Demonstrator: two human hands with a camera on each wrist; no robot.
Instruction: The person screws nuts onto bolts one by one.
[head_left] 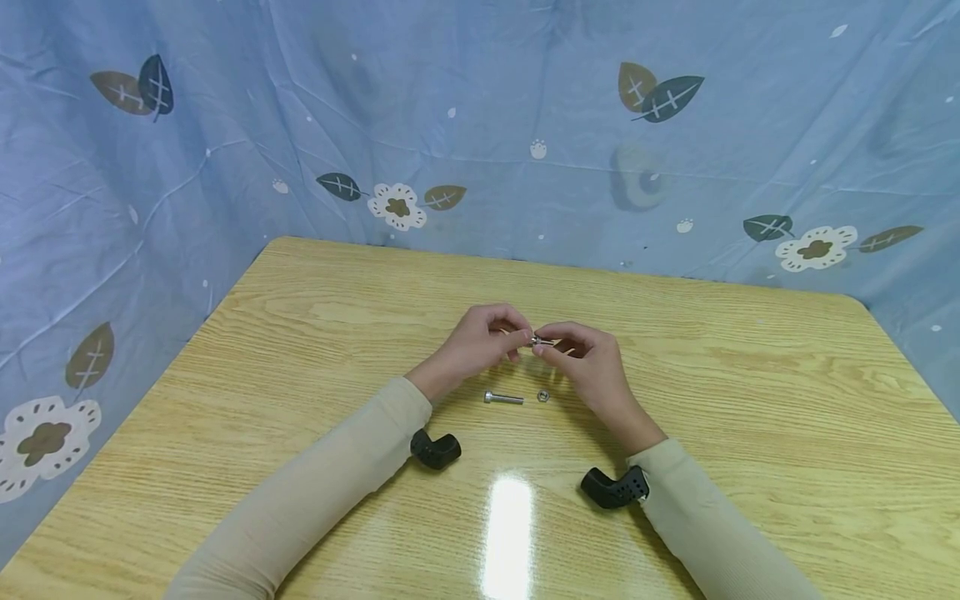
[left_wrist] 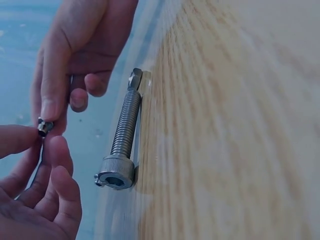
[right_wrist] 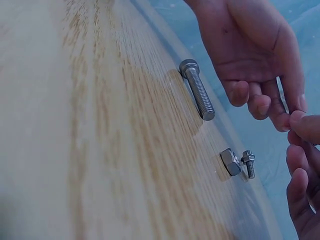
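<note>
My left hand [head_left: 487, 340] and right hand [head_left: 588, 358] meet above the table, pinching a small metal bolt [head_left: 536, 340] between their fingertips. In the left wrist view, part of this bolt [left_wrist: 45, 126] shows between the thumb and fingers. Fingers hide it in the right wrist view. Below the hands lies a silver socket-head bolt [head_left: 504, 398], its head to the left. A hex nut [head_left: 543, 397] sits just past its threaded end. Beyond the nut, in the right wrist view, is a small bolt with a nut-like collar [right_wrist: 248, 164].
The light wood table [head_left: 337, 333] has a blue patterned cloth [head_left: 480, 125] hanging behind it and at the left. Black wrist mounts [head_left: 435, 450] stick out from both sleeves near the tabletop. A bright reflection lies on the table's front part.
</note>
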